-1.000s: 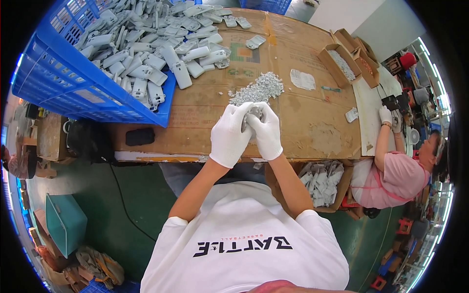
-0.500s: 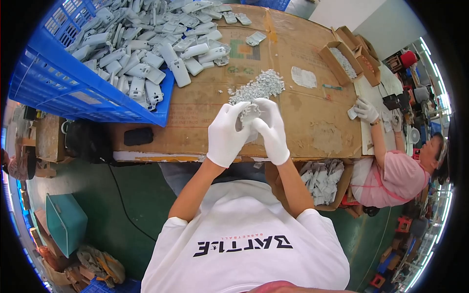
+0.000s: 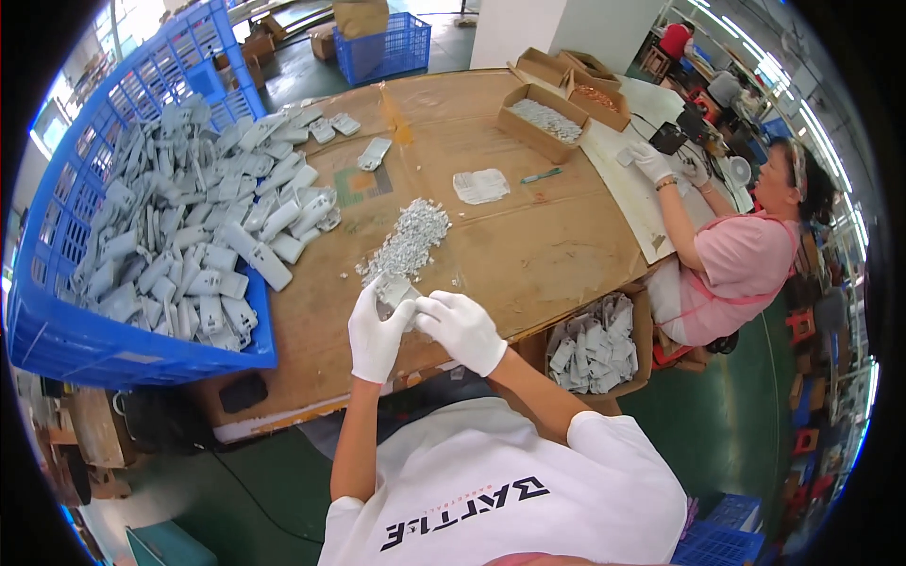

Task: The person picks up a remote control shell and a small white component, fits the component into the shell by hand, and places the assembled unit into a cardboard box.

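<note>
Head view: gloved hands share one grey part

Head view, left to right: a blue crate [image 3: 57, 330] lies tipped on the table [image 3: 557, 255], spilling grey casings [image 3: 189, 236]. The left hand [image 3: 376, 335], fingers closed, pinches a grey part [image 3: 394, 289] at the near table edge; the right hand [image 3: 462, 330] curls in against it, thumb touching. Small pieces [image 3: 408, 241] sit piled just beyond. Farther right, a box [image 3: 596, 344] of parts hangs below the edge, and a co-worker's hand [image 3: 651, 160] works apart. Held over the edge, the part could drop to the floor if either grip loosens.
</note>
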`<state>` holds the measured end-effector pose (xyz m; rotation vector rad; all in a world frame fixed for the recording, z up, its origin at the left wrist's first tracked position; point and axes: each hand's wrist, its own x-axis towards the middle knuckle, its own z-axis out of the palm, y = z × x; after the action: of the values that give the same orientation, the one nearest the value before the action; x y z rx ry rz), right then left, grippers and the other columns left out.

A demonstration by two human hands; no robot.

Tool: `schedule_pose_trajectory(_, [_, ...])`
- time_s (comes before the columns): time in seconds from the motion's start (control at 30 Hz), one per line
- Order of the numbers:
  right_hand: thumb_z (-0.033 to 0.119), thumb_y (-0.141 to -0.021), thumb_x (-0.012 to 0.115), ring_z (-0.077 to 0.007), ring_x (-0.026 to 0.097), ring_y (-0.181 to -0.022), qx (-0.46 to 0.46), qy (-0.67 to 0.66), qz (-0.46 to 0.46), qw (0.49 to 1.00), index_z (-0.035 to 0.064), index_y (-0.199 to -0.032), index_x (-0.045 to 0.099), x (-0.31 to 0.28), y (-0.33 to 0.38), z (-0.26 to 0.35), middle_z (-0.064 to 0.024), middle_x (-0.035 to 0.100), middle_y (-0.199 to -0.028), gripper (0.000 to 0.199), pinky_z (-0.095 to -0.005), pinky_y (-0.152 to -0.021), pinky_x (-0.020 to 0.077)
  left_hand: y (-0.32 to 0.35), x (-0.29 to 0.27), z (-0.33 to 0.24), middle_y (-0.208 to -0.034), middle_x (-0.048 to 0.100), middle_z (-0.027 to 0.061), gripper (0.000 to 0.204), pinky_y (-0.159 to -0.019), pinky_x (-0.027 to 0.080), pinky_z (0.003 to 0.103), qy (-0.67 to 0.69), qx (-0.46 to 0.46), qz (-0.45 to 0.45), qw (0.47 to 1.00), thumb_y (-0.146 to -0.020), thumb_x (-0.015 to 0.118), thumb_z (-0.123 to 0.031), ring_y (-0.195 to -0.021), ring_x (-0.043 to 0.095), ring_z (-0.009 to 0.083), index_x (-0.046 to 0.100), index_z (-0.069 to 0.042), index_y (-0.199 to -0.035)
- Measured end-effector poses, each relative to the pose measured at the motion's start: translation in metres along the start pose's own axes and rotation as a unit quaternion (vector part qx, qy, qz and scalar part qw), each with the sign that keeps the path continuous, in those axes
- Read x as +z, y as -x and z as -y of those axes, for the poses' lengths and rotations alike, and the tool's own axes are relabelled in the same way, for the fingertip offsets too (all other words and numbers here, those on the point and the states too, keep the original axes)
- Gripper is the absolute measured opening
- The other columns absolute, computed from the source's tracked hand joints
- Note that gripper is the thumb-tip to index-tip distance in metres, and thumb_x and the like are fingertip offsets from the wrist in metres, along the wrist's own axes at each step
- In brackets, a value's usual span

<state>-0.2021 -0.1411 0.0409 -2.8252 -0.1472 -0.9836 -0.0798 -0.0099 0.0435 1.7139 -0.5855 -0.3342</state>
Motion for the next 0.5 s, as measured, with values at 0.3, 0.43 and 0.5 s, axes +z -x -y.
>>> schedule_pose_trajectory(0.3, [0.008,-0.093,0.051,-0.0295,0.07,-0.079,0.273,0.375,0.004,0.886,0.0079,-0.136,0.058,-0.04,0.111,-0.26,-0.0156,0.071,-0.106,0.043,-0.0423,-0.065,0.0582,-0.081,-0.072,0.047,-0.153,0.036,0.0234,0.063,-0.114,0.035,0.05,-0.535,0.045,-0.167,0.827,-0.073,0.084,-0.029,-0.142,0.032,0.0453,0.062,-0.006,-0.126])
schedule_pose_trajectory(0.43, [0.004,-0.097,0.044,-0.0276,0.07,-0.099,0.43,0.398,0.013,0.81,0.0067,-0.147,0.045,-0.085,0.186,-0.348,-0.0171,0.05,-0.149,0.05,-0.0411,-0.082,0.0591,-0.1,-0.066,0.038,-0.151,0.04,0.0148,0.045,-0.099,0.046,0.047,-0.544,0.065,-0.184,0.816,-0.074,0.083,-0.024,-0.132,0.042,0.0389,0.069,-0.014,-0.115])
schedule_pose_trajectory(0.5, [0.005,-0.099,0.044,-0.0313,0.066,-0.104,0.577,0.347,0.086,0.735,0.0059,-0.141,0.049,-0.089,0.111,-0.296,-0.0177,0.05,-0.147,0.043,-0.0441,-0.091,0.0553,-0.11,-0.081,0.051,-0.147,0.044,0.0125,0.041,-0.086,0.05,0.046,-0.559,0.019,-0.222,0.798,-0.074,0.081,-0.02,-0.113,0.054,0.035,0.07,-0.017,-0.114])
